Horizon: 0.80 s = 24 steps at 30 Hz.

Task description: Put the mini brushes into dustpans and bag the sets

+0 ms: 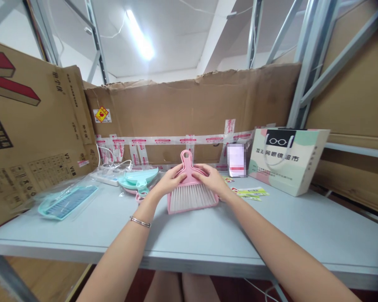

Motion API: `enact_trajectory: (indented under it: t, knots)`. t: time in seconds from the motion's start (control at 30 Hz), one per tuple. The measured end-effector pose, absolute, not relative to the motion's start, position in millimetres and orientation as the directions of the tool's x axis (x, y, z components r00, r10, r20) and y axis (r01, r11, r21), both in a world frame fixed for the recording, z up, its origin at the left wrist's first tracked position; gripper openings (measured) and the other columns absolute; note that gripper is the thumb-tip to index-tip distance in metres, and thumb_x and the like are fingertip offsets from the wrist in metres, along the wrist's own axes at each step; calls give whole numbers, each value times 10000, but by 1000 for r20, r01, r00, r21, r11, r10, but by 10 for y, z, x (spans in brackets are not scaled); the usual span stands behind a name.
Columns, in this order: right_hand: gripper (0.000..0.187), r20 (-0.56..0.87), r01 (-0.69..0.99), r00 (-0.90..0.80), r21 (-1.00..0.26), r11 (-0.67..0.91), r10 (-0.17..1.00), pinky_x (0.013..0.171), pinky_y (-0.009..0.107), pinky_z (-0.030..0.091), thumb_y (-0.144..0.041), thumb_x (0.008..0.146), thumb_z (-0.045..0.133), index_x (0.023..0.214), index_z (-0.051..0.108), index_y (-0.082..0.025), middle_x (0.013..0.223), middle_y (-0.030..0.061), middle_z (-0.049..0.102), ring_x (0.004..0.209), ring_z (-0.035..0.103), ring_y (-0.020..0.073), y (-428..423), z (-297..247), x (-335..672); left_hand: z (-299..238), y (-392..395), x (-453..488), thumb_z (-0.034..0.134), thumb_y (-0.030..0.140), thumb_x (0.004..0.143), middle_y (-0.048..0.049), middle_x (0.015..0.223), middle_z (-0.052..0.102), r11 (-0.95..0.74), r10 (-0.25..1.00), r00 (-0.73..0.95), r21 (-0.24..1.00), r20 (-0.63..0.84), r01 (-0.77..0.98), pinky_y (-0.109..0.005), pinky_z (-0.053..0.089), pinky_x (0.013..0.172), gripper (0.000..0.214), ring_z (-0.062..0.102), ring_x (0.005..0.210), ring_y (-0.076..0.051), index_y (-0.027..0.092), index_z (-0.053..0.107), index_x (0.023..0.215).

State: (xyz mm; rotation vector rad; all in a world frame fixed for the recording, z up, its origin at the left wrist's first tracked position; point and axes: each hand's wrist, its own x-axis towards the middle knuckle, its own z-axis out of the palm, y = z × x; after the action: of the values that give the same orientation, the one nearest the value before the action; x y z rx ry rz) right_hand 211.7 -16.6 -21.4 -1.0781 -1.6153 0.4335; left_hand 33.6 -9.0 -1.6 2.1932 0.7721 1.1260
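Note:
A pink hand brush (190, 178) with white bristles lies nested in a pink dustpan (193, 210), its looped handle pointing away from me. My left hand (172, 179) grips the set on the left side, thumb on the front. On the right side, my right hand (209, 178) holds it in the same way, thumb inward. The fingers behind the set are partly hidden. Left of my left hand lie mint-green dustpans (141, 178) with a pink piece under them. Farther left is a mint-green brush and dustpan set (67, 202) in clear plastic.
A white power strip (105, 179) with cables sits at the back left. At the back right stand a phone (237, 160), green-yellow labels (252, 192) and a paper bag (283, 167). Cardboard (176, 109) walls the grey table (189, 239) behind; a large box (34, 126) stands left.

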Motion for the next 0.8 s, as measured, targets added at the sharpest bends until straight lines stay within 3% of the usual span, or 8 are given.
enact_trajectory:
  t: [0.07,0.2,0.47,0.63,0.73,0.8]
  knots:
    - [301,538,314,-94,-782,538,838,856,359,436,-397,723,579,937,657,-201,983,47,667,913,593,194,-172,-177,2127,-20,-103,341,471,329,833,-98,1255,548,-699,695,498,649,519,299,-372,344,1004,440,487,1152,-247,144,497,1232]
    - [385,496,182,-128,-839,512,859,761,340,477,-492,716,560,839,711,-160,824,27,691,793,611,188,-200,-88,2117,-22,-132,357,392,330,868,-101,1198,583,-739,666,550,547,504,395,-341,391,941,445,538,1073,-233,133,455,1262]
    - [348,441,127,23,-892,435,897,656,322,513,-461,606,663,747,734,-151,716,32,692,734,623,205,-185,-72,2058,-20,-149,383,365,288,876,-74,1100,629,-754,656,563,479,503,450,-302,433,846,409,587,939,-202,154,461,1250]
    - [326,424,188,30,-892,411,905,693,345,513,-430,641,643,772,732,-145,804,54,710,754,636,219,-174,-105,1987,-50,-117,377,387,285,861,-74,1027,655,-736,675,543,504,499,452,-295,447,809,373,597,879,-201,134,529,1172]
    - [362,425,220,-18,-881,418,905,779,343,497,-421,678,626,904,714,-153,926,68,706,859,636,220,-149,-51,2131,-68,-74,343,424,293,842,-89,1101,635,-722,689,515,544,510,427,-313,440,852,375,585,962,-230,129,550,1155]
    - [391,449,291,59,-862,414,892,840,330,474,-412,713,602,1006,679,-165,1017,71,685,942,619,209,-105,-28,2394,-79,-38,308,448,286,827,-95,1155,613,-709,703,485,572,521,413,-336,420,902,387,562,1035,-247,131,547,1168]
